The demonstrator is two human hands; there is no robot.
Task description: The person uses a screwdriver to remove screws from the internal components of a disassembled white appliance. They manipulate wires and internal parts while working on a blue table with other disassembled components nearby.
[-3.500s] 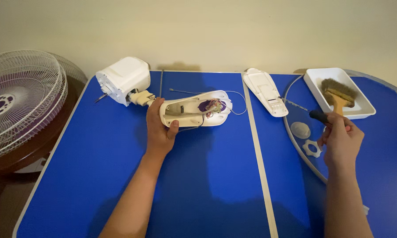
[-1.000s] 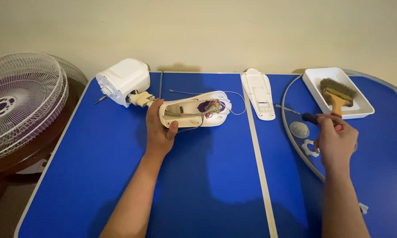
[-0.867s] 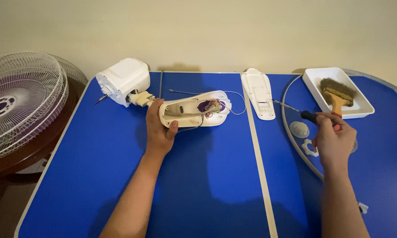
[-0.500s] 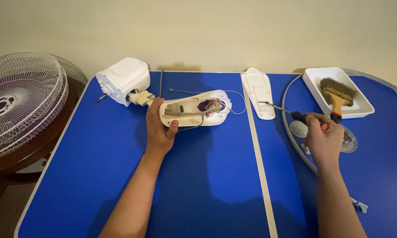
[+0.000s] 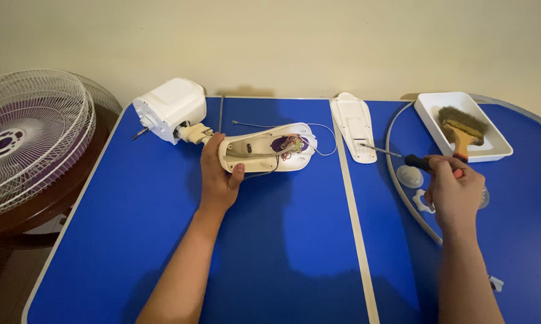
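Note:
My left hand grips the near end of an opened white fan housing, whose coloured wires show inside. The housing joins a white motor unit at the back left of the blue table. My right hand holds a screwdriver with a black and red handle, its thin shaft pointing left over the table. The tip lies near the detached white cover.
A white tray at the back right holds a wooden brush. A thin ring and small white plastic parts lie under my right hand. White fan grilles stand on a brown table at left.
My right hand has taken the screwdriver from beside the tray and carried it left toward the white cover. My left hand and the housing have stayed put.

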